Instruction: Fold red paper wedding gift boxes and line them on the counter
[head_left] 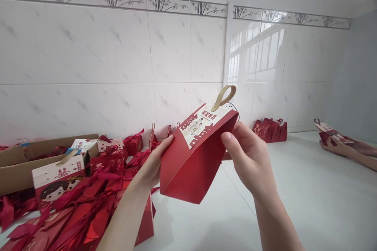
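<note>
A red gift box [188, 172] with a white printed panel and a beige loop handle [225, 96] is held up and tilted in front of me. My left hand [153, 164] grips its left side, the fingers partly hidden behind it. At the right edge, my right hand [247, 153] pinches the box, with the thumb on its side panel near the top. The box's underside and far face are out of sight.
Red gift boxes with ribbons [97, 204] pile up at left beside an open cardboard carton [17, 172]. More red boxes [271, 130] stand against the tiled wall [176, 47]. At far right, another person's hands [338, 147] hold a similar box.
</note>
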The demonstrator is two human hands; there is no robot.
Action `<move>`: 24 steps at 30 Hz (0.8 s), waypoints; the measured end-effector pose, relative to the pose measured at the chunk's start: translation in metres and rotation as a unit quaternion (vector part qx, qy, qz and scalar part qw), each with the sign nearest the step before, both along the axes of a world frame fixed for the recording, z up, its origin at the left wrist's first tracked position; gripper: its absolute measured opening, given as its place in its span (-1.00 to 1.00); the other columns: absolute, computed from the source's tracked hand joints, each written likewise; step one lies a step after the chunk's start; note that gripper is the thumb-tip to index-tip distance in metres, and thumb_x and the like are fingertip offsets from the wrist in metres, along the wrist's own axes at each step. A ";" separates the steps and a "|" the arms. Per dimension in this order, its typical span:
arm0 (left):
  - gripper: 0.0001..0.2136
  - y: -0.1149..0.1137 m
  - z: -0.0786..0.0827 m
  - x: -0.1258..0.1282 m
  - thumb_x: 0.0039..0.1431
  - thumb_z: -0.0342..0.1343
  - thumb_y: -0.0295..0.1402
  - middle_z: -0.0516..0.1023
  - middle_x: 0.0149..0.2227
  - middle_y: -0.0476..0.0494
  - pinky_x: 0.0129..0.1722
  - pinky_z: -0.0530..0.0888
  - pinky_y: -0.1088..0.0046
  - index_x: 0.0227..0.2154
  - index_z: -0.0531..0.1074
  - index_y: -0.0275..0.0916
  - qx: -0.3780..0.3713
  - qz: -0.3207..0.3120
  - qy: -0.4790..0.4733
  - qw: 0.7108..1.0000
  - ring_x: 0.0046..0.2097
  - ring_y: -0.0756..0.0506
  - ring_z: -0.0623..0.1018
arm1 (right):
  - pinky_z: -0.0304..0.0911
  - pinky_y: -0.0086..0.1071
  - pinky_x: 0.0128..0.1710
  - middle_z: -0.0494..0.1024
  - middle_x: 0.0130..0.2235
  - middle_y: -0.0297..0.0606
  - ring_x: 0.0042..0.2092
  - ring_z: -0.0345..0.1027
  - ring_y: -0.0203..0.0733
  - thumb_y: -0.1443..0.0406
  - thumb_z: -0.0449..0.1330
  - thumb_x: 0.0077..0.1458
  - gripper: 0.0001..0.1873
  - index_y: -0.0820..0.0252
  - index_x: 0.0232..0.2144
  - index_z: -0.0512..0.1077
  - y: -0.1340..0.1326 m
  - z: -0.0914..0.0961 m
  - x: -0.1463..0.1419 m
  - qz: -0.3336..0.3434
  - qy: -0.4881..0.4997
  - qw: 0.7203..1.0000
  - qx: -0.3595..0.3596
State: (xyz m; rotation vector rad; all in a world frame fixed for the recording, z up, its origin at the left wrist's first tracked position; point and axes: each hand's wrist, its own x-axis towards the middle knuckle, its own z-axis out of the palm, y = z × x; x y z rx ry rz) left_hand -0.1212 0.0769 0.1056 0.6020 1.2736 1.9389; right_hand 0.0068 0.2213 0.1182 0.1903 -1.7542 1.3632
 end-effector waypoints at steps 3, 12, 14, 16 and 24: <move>-0.60 -0.002 0.000 0.001 0.12 0.10 -0.06 0.61 -0.21 -0.18 -0.36 0.52 0.50 -0.10 0.47 -0.23 -0.011 -0.006 -0.025 1.000 -0.18 -0.14 0.60 | 0.35 -0.45 -0.63 0.46 -0.43 -0.33 -0.53 0.34 -0.30 0.04 0.16 0.12 -0.73 0.10 -0.42 0.31 -0.002 0.001 0.001 0.002 0.001 1.000 -0.011; -0.53 -0.002 0.006 0.007 0.19 0.04 -0.10 0.60 -0.22 -0.19 -0.34 0.51 0.46 0.08 0.34 -0.25 -0.045 -0.007 -0.037 0.998 -0.19 -0.17 0.60 | 0.39 -0.48 -0.64 0.48 -0.45 -0.34 -0.53 0.38 -0.31 0.07 0.19 0.10 -0.72 0.13 -0.44 0.32 -0.001 0.001 0.000 0.003 0.020 0.999 -0.027; -0.52 -0.002 0.006 0.006 0.19 0.03 -0.10 0.60 -0.20 -0.20 -0.33 0.51 0.46 0.09 0.33 -0.27 -0.056 -0.010 -0.049 0.997 -0.16 -0.18 0.60 | 0.38 -0.50 -0.65 0.48 -0.46 -0.34 -0.52 0.38 -0.31 0.07 0.19 0.10 -0.71 0.14 -0.45 0.32 -0.001 0.001 0.000 -0.003 0.023 0.999 -0.025; -0.50 -0.002 0.004 0.005 0.19 0.03 -0.09 0.59 -0.18 -0.22 -0.28 0.52 0.43 0.09 0.33 -0.29 -0.057 -0.011 -0.057 0.997 -0.13 -0.20 0.59 | 0.37 -0.50 -0.65 0.47 -0.46 -0.34 -0.52 0.37 -0.31 0.07 0.18 0.10 -0.72 0.14 -0.44 0.31 0.000 0.000 -0.001 -0.007 0.026 0.999 -0.022; -0.58 0.009 0.003 0.005 0.24 -0.04 -0.18 0.59 -0.14 -0.26 -0.16 0.54 0.38 0.05 0.38 -0.33 0.018 0.050 -0.039 0.998 -0.10 -0.20 0.58 | 0.49 -0.43 -0.43 0.34 0.07 -0.19 -0.03 0.38 -0.11 0.17 0.29 0.00 -0.37 -0.02 0.06 0.10 -0.011 -0.008 0.002 -0.038 -0.047 0.995 0.079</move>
